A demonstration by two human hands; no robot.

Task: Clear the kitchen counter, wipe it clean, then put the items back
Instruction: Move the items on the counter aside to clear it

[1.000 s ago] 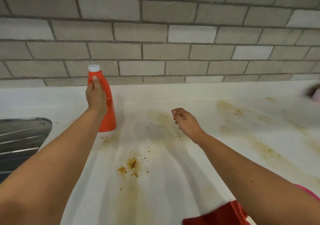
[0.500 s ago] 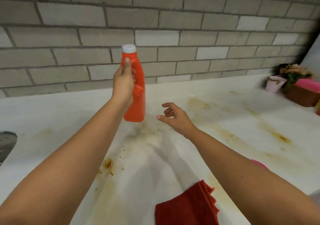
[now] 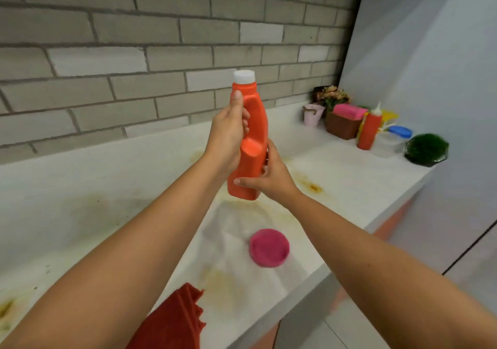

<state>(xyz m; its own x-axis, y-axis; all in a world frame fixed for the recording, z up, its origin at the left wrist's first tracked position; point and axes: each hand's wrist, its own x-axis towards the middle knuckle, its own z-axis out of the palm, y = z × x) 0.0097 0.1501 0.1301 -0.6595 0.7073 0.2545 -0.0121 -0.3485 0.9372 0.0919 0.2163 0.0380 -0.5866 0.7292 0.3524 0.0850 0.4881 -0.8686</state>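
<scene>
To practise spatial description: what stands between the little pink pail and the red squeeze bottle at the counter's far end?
A brown box topped with something pink, between the pail and the squeeze bottle; head view.

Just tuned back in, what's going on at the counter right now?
A person holds an orange plastic bottle with a white cap upright above the stained white counter. The left hand grips its handle; the right hand wraps its lower body. The cap is on. A folded red cloth and a round pink object lie on the counter near the front edge.
</scene>
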